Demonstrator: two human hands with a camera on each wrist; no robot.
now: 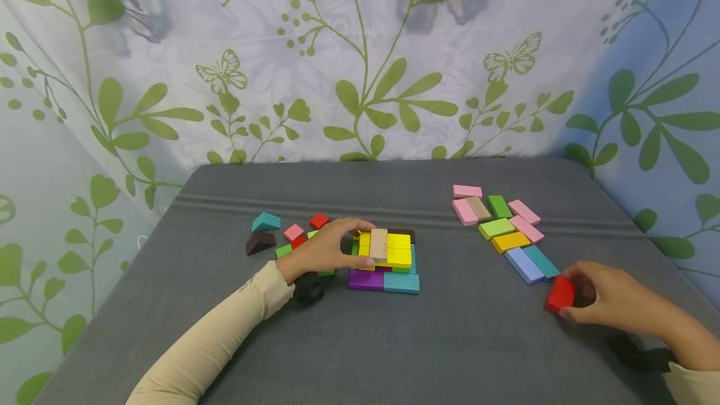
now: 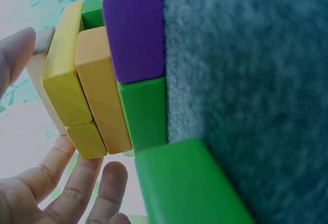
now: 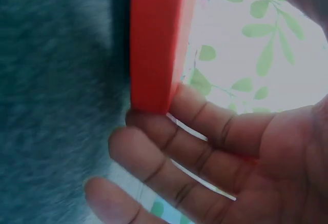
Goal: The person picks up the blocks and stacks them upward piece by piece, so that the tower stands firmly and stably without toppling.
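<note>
A layered stack of blocks stands mid-table, with yellow blocks (image 1: 400,257) in its upper part and a purple block (image 1: 365,280) beside a teal block (image 1: 402,284) low at the front. My left hand (image 1: 332,244) reaches over from the left and pinches a plain wooden block (image 1: 379,245) lying on the yellow ones, thumb at its near end, fingers at its far end. In the left wrist view an orange block (image 2: 101,90) sits under the yellow layer. Far to the right, my right hand (image 1: 610,299) pinches a red block (image 1: 560,294) at the table surface between thumb and fingers.
Loose pink, green, orange, blue and teal blocks (image 1: 541,261) lie at the back right. Left of the stack are a teal arched block (image 1: 266,222), a dark brown one (image 1: 260,243) and small red and pink blocks (image 1: 294,232). A patterned curtain (image 1: 360,49) hangs behind the grey table (image 1: 450,342).
</note>
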